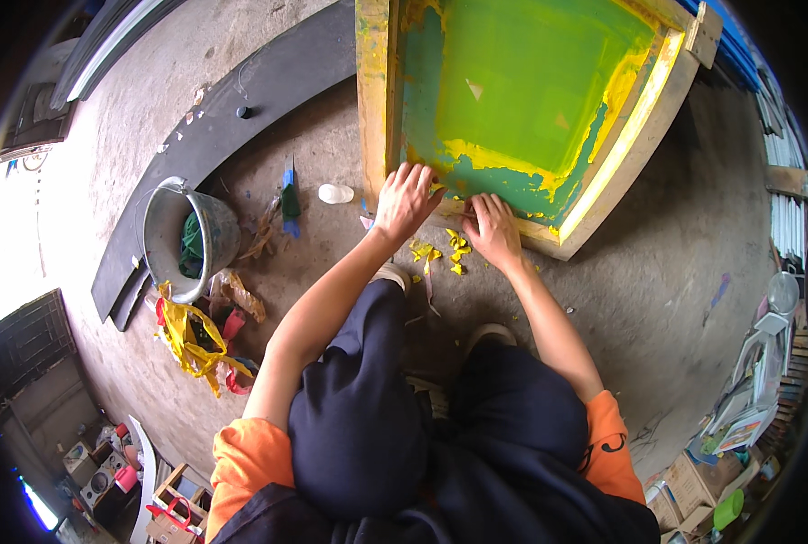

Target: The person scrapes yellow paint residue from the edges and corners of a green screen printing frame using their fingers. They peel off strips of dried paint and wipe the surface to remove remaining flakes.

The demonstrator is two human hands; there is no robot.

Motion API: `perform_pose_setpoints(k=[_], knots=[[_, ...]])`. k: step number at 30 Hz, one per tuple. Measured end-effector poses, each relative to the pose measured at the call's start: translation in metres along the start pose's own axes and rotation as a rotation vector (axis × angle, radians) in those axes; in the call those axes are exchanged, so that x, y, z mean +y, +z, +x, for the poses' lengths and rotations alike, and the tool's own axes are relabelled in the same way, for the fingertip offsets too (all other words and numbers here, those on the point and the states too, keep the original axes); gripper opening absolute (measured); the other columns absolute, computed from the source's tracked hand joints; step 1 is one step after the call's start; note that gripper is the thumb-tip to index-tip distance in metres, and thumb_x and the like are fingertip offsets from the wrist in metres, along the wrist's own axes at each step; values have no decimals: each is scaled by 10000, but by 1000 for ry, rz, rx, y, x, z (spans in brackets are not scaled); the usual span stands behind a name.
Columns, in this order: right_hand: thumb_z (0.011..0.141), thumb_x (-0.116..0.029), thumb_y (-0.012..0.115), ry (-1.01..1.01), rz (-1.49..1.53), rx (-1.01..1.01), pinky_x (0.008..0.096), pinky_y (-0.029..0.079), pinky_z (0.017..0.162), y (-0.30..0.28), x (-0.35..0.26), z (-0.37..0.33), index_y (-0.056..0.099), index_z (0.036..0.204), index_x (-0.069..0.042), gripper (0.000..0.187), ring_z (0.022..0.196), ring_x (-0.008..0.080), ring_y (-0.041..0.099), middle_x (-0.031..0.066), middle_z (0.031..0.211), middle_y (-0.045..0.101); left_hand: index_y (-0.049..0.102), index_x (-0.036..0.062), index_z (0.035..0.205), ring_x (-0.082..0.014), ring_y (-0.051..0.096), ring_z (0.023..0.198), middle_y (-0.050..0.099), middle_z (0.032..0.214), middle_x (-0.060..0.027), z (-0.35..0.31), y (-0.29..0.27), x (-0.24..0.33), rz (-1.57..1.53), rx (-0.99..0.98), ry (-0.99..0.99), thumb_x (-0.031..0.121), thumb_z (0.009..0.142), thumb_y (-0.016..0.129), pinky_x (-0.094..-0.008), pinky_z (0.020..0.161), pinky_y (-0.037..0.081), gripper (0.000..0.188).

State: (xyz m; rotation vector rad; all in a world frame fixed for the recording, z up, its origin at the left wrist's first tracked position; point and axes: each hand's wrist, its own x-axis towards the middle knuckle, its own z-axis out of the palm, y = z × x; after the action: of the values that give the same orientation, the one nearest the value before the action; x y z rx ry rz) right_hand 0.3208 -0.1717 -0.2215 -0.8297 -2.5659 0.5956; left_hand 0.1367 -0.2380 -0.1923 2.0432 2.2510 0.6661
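A screen-printing frame (617, 195) with wooden rails and green mesh is propped in front of me. Yellow paint is smeared along the mesh edges and the rails. At its near left corner my left hand (406, 204) bends over the near rail, fingers curled and closed against the inner edge. My right hand (494, 234) lies on the same rail a little to the right, its fingers bent and pressed together. What either hand pinches is hidden or too small to name. Below them, crumpled yellow scraps (454, 249) lie on the floor.
On the left a grey bucket (218, 240) holds dark green cloth, beside yellow and red plastic scraps (191, 335). A white bottle (336, 194) lies near the frame. Behind the bucket runs a long black curved panel (213, 131). Cardboard boxes (694, 490) stand at the lower right.
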Motion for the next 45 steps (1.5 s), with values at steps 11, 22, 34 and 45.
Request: perform_pose_setpoints(k=[11,22,34,45], knots=[[785,-180,625,40,57,-94,385,438,776,-4,0,0,551,924,-56,201,906,265,553,91,904,577,611,128,844,-207,534,878,572,843,-10,17,12,-4,62,121,35,253,768,669,-353,692,448,158],[787,-197,642,53,76,-96,381,442,810,-3,1,0,546,972,-51,254,930,267,551,96,941,581,567,62,1015,-265,510,897,523,947,-86,16,-4,-4,15,48,-24,140,781,646,-367,740,473,259],[809,-206,636,46,67,-98,385,439,814,-4,0,-1,538,996,-56,259,938,259,545,86,945,573,627,182,1072,-200,507,972,519,1009,-7,-12,0,-12,95,-30,213,158,737,625,-352,750,415,336],[828,-219,627,20,64,-20,376,445,761,-3,-1,0,523,912,-76,196,874,242,544,55,873,558,581,259,1143,-215,494,1017,489,1075,-31,-14,5,-21,171,-108,294,170,749,571,-357,764,443,403]])
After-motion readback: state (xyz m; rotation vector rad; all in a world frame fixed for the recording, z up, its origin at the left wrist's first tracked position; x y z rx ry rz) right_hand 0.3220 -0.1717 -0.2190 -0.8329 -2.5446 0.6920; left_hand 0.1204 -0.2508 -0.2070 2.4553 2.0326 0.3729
